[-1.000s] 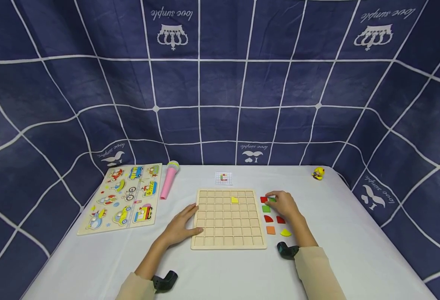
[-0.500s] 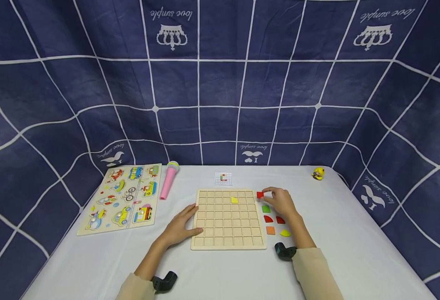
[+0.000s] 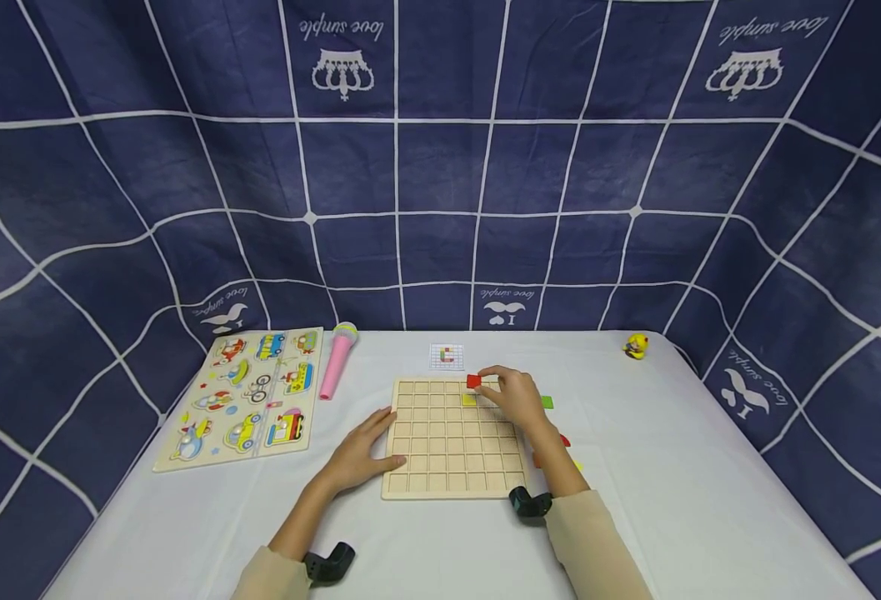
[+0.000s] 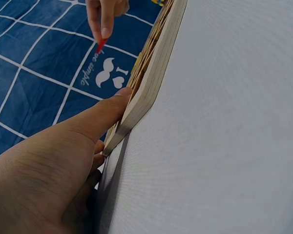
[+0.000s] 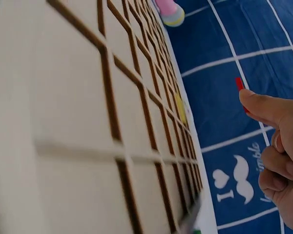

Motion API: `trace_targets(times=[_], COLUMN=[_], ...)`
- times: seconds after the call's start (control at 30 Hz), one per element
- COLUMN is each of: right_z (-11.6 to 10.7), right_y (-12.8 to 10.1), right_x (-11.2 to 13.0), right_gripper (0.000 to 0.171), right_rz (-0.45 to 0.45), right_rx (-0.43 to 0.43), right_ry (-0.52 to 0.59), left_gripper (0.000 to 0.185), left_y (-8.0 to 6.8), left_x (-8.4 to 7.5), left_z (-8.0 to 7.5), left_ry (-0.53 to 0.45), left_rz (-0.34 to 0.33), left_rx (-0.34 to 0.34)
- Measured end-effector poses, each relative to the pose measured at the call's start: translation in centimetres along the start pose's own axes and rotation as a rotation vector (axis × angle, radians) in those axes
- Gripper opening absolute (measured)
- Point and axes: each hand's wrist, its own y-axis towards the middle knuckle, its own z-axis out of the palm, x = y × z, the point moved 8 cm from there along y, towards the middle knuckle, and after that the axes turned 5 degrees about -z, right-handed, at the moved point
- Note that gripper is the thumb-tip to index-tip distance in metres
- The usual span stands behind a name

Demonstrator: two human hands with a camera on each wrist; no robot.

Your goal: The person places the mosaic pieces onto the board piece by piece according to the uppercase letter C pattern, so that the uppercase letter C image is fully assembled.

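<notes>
My right hand (image 3: 518, 398) pinches a small red square tile (image 3: 473, 381) between thumb and fingers. It holds the tile in the air over the back rim of the wooden grid board (image 3: 440, 454). In the right wrist view the red tile (image 5: 240, 84) shows edge-on, clear of the board. A yellow tile (image 3: 468, 400) lies in a cell near the back, just below the red one. At the board's left edge rests my left hand (image 3: 361, 454), its fingers stretched along the side. The left wrist view shows its thumb (image 4: 115, 105) pressing the rim.
Right of the board lie a green tile (image 3: 548, 402) and several other tiles, partly hidden by my right arm. Behind the board is a printed pattern card (image 3: 448, 357). A pink toy microphone (image 3: 338, 362) and a picture puzzle (image 3: 248, 400) lie left; a yellow figurine (image 3: 635, 346) stands back right.
The right hand has picked the red square tile from the pieces at the right and carried it left over the back of the board. The left hand has stayed in place.
</notes>
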Motion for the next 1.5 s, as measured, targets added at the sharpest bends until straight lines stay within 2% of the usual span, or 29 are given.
trace_targets(times=[0.37,1.0,1.23,1.33,1.5], right_z=[4.5,5.6,4.1,2.5,-1.0], right_y=[0.2,0.0,-0.7,-1.1,-2.3], right_x=[0.4,-0.2,-0.3,-0.2,-0.5], right_gripper=[0.027,0.026,0.030,0.029,0.029], right_rz=[0.020,0.016,0.036,0.038,0.043], right_rx=[0.077,0.105,0.103,0.100,0.099], right_ry=[0.064,0.043,0.089,0.095,0.039], left_gripper=[0.085,0.084,0.084,0.084,0.084], left_y=[0.0,0.0,-0.1,0.0,0.1], left_x=[0.1,0.0,-0.1,-0.1,-0.1], left_z=[0.1,0.1,0.3,0.2,0.0], left_ry=[0.004,0.008,0.003,0.007,0.018], left_rz=[0.011,0.010,0.012,0.018,0.014], left_rx=[-0.003,-0.004,0.000,-0.002,0.002])
